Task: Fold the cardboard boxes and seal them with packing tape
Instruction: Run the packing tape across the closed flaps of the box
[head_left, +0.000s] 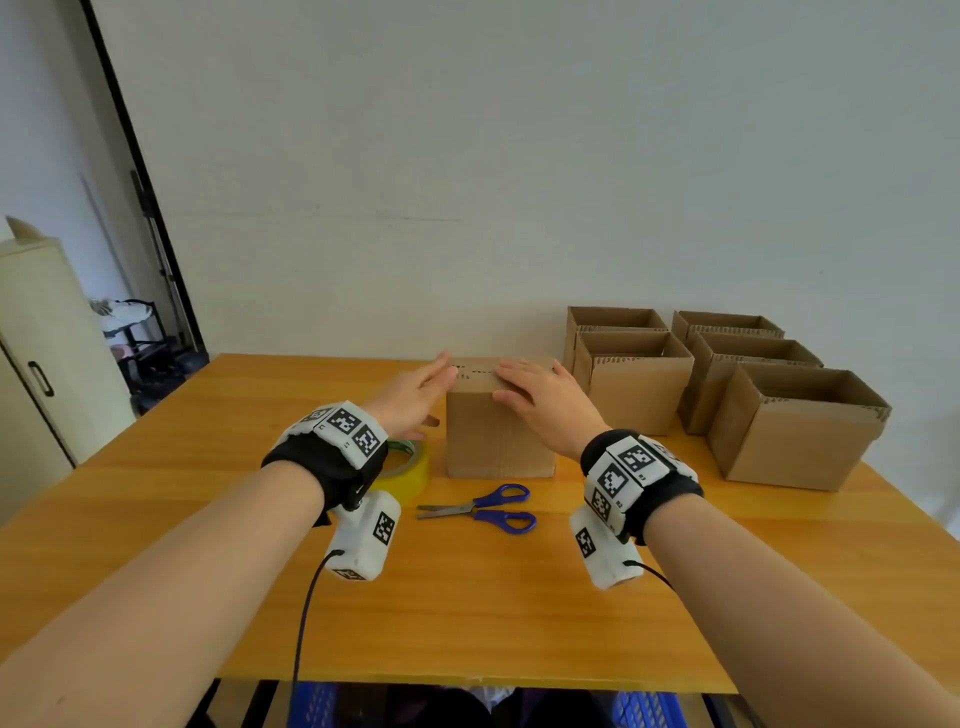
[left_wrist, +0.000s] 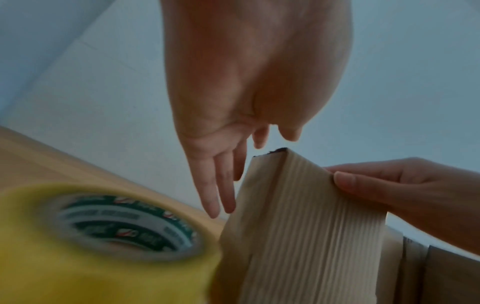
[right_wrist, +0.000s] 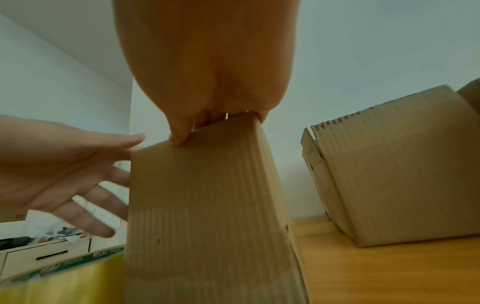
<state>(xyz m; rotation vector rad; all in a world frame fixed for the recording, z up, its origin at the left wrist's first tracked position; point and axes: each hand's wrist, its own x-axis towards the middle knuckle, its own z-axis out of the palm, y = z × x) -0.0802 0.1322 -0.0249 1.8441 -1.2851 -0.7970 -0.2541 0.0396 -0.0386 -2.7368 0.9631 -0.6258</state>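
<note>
A small closed cardboard box stands mid-table, with a strip of tape across its top seam. My right hand lies flat on the box top, thumb hooked over the near edge. My left hand is beside the box's left face with straight fingers next to the cardboard; whether they touch it I cannot tell. The yellow packing tape roll lies just left of the box, partly under my left wrist. Blue-handled scissors lie shut in front of the box.
Several open cardboard boxes stand in two rows at the table's back right. The wooden table ends at a white wall behind. A cabinet stands off the left edge. Blue crates sit below the near edge.
</note>
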